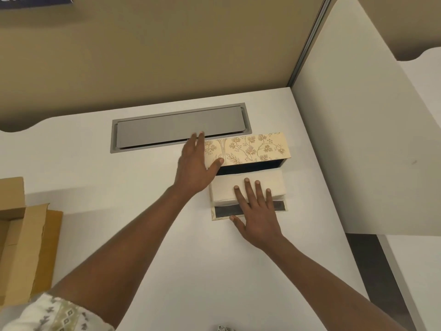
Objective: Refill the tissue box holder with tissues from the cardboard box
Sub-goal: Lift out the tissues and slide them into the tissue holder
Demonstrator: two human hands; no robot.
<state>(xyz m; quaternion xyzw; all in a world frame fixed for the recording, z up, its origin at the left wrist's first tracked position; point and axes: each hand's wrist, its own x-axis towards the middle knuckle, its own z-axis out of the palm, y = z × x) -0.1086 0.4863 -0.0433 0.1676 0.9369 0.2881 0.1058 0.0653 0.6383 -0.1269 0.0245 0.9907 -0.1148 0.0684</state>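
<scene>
The tissue box holder, cream with a gold floral pattern, lies on its side on the white desk, its dark open bottom facing me. A white stack of tissues sits partly inside that opening, resting on the holder's flap with its dark lining. My left hand grips the holder's left end, thumb on its front edge. My right hand lies flat, fingers spread, on top of the tissue stack. The brown cardboard box stands open at the left edge.
A grey metal cable hatch is set into the white desk just behind the holder. A white partition panel rises to the right, a beige wall behind. A small patterned object peeks in at the bottom edge.
</scene>
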